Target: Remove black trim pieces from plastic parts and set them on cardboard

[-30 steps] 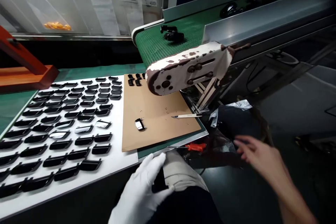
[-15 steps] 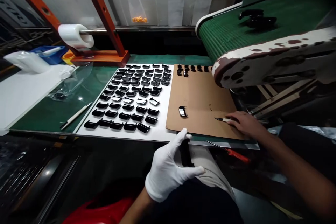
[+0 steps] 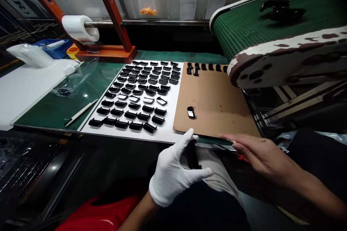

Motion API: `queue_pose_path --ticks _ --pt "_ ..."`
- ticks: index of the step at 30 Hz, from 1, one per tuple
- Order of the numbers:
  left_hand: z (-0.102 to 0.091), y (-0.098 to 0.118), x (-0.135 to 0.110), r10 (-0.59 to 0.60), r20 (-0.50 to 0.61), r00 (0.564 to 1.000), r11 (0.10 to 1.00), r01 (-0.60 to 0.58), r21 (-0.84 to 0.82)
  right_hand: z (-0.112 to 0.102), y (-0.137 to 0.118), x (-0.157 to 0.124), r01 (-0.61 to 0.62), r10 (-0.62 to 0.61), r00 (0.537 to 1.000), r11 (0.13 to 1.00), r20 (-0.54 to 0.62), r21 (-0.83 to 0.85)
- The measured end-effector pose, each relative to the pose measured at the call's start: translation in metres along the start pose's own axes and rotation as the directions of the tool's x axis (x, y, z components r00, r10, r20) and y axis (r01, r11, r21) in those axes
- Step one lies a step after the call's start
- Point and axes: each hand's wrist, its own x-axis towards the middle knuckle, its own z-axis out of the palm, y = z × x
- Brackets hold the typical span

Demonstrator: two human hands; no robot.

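My left hand (image 3: 173, 173), in a white glove, pinches an upright glossy black plastic part (image 3: 193, 155) above my beige-trousered thigh (image 3: 219, 169). My bare right hand (image 3: 262, 155) hovers at the near edge of a brown cardboard sheet (image 3: 217, 108), fingers stretched out, over a mostly hidden orange-handled screwdriver (image 3: 241, 157). Whether those fingers hold anything is hidden. A shiny black part (image 3: 191, 112) lies on the cardboard, and small black pieces (image 3: 206, 67) line its far edge. Rows of black parts (image 3: 132, 97) cover a white board (image 3: 169, 133).
A green conveyor belt (image 3: 238, 32) carries black parts (image 3: 282, 12) at the back right, above a stained white roller cover (image 3: 284, 57). On the green mat (image 3: 48, 112) at left lies a white-handled tool (image 3: 80, 112). A film roll (image 3: 80, 29) hangs on an orange stand (image 3: 105, 52).
My right hand has moved from the cardboard toward its near edge, and the craft knife no longer shows there. My left hand keeps its hold. The view has shifted slightly.
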Motion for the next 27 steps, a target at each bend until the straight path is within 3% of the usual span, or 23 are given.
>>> queue_pose_path --ticks 4,10,16,27 --pt "0.005 0.003 -0.002 -0.03 0.045 0.999 0.999 0.032 -0.025 -0.005 -0.04 -0.001 -0.005 -0.017 0.993 0.983 0.12 0.184" --pt "0.011 0.01 -0.004 -0.092 0.093 0.991 0.992 0.1 -0.081 -0.004 -0.07 0.002 -0.016 0.047 0.975 0.99 0.218 -0.143" --pt "0.015 0.016 -0.007 -0.124 0.104 0.987 0.979 0.139 -0.149 0.011 -0.076 0.01 0.118 -0.101 0.993 0.916 0.063 -0.383" --pt "0.017 0.021 -0.006 -0.172 0.109 0.979 0.962 0.191 -0.194 0.011 -0.076 0.011 0.151 -0.122 0.988 0.861 0.091 -0.486"
